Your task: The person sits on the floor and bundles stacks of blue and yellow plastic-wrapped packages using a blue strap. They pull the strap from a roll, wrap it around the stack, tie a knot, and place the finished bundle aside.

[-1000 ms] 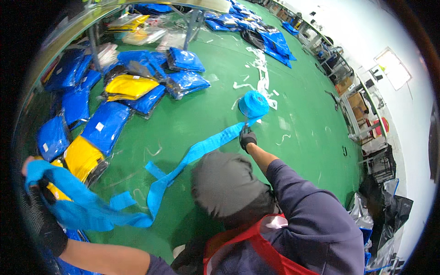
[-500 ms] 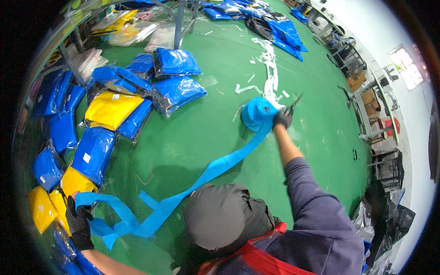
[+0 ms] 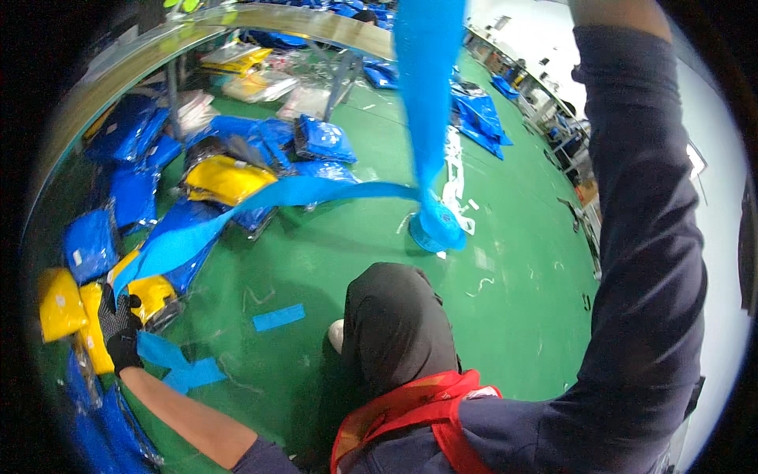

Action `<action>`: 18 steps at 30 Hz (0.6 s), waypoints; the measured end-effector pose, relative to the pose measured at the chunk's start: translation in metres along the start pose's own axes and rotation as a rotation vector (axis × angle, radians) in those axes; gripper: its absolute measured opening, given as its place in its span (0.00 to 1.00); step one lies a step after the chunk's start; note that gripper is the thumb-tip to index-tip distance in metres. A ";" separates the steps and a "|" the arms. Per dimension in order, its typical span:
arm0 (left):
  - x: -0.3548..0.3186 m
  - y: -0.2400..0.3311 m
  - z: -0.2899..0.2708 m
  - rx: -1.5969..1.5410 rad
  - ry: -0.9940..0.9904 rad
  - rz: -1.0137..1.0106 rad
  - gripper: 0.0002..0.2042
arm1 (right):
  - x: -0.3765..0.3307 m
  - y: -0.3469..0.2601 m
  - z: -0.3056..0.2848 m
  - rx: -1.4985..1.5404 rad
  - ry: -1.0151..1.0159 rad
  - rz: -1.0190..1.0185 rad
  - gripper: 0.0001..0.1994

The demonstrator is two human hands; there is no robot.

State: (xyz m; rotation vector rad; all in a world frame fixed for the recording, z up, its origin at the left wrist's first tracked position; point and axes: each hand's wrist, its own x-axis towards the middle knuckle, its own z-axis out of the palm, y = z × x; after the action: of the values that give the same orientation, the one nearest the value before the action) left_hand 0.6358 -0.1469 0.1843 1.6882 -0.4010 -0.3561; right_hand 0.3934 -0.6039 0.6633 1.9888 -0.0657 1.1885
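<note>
- Green floor point(image 3: 513, 316), with white wall point(image 3: 722, 261) along its right edge and desk point(image 3: 316, 22) across its far left corner.
- Newly lifted off the floor: blue strip point(image 3: 170, 246), aloft between roll point(image 3: 437, 229) and left hand point(image 3: 118, 328), with another length rising from the roll out of view; right arm point(image 3: 643, 197) now raised. Meaning, seemingly: strip being drawn upward.
- Left hand, gloved, near the floor's left edge: apparently grasping the strip's end at its fingertips.
- Right hand past the upper edge: cannot tell its state.
- Counted: one roll, mid-floor; apparently three cut pieces point(image 3: 278, 317), two overlapping near the left wrist; three yellow packages point(image 3: 61, 304) around the left hand; blue packages point(image 3: 91, 245) too heaped for counting.
</note>
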 end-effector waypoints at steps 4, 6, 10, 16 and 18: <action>-0.022 0.000 -0.036 0.294 0.114 0.025 0.15 | -0.088 -0.013 0.067 -0.035 -0.299 0.184 0.14; -0.038 0.000 -0.057 0.759 0.275 0.118 0.15 | -0.154 -0.017 0.105 -0.031 -0.437 0.248 0.15; -0.093 0.015 -0.093 0.996 0.356 0.199 0.15 | -0.329 -0.023 0.180 -0.059 -0.672 0.355 0.17; -0.206 0.069 -0.131 1.339 0.402 -0.254 0.17 | -0.607 0.006 0.232 -0.261 -0.914 0.541 0.20; -0.237 0.090 -0.155 1.527 0.400 -0.418 0.21 | -0.666 0.019 0.222 -0.324 -0.848 0.622 0.22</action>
State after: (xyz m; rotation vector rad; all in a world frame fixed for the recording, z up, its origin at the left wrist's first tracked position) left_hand 0.4892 0.0846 0.2988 3.2741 0.0806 0.0877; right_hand 0.1741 -0.9853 0.1156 2.0844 -1.2873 0.5221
